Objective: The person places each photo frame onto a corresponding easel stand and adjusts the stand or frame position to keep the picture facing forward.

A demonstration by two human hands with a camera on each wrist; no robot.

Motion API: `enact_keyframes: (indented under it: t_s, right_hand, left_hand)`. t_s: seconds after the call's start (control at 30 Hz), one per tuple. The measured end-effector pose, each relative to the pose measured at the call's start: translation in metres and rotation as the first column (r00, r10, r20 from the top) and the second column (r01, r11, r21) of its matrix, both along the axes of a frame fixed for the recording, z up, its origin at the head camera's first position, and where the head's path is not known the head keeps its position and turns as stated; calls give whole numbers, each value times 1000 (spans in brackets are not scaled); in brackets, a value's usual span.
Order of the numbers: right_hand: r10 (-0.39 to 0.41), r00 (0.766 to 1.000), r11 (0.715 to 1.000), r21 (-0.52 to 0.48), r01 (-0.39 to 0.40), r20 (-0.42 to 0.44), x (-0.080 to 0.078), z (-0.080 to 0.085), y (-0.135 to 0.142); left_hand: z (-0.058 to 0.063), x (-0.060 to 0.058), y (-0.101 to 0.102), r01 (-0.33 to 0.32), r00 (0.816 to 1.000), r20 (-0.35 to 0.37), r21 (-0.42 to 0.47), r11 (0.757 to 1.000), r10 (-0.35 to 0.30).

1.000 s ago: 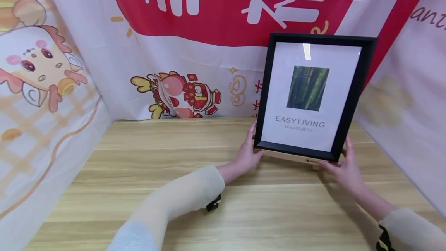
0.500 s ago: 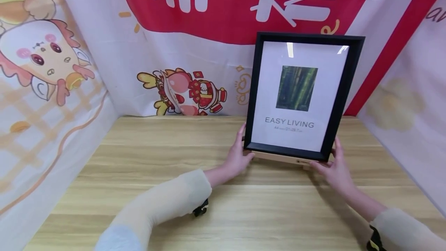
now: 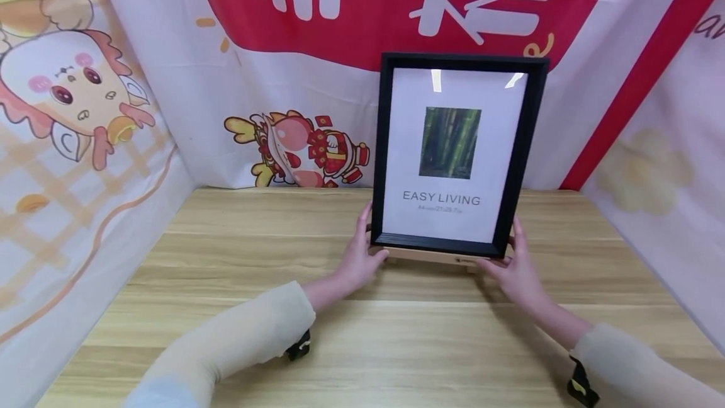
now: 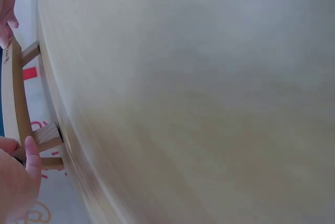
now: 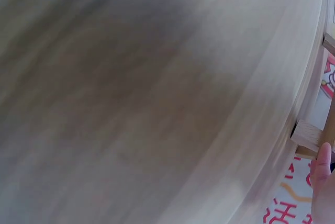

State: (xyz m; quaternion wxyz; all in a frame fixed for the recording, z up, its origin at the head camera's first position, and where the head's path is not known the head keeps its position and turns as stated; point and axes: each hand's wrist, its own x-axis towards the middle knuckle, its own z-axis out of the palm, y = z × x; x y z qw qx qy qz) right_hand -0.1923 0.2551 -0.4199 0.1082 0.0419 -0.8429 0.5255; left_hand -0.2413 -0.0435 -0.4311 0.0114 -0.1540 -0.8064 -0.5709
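Observation:
A black picture frame (image 3: 450,153) with a bamboo print and the words EASY LIVING leans back on a small wooden easel. Below it shows the easel's pale ledge (image 3: 421,255). At the left lower corner my left hand (image 3: 358,260) grips the ledge end, thumb in front and fingers up along the side. My right hand (image 3: 520,274) holds the opposite end in the same way. In the left wrist view, short wooden legs (image 4: 48,136) stand under the ledge, close at the tabletop. The right wrist view catches my right thumb (image 5: 322,169) at the ledge. The frame hides the easel's upper part.
A wood-grain table (image 3: 272,225) lies beneath. Behind it hangs a red and white printed cloth (image 3: 317,87), close behind the frame. Printed cloths also wall the left (image 3: 68,162) and right (image 3: 646,143) sides. Dark straps (image 3: 298,346) circle both wrists.
Both hands have shifted the easel and frame leftward along the table. The frame now faces more straight on. The head view turned slightly between the first two frames.

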Motion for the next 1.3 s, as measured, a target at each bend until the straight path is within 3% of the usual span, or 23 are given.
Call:
enact_keyframes:
  t_s: [0.57, 1.3]
  right_hand:
    - [39, 999, 999, 30, -39, -5, -21, -6, -40]
    - [49, 999, 999, 13, -49, 3, -23, -5, -50]
  left_hand:
    - [0, 4, -44, -74, 997, 20, 61, 995, 73]
    - [3, 6, -53, -94, 996, 9, 12, 995, 94]
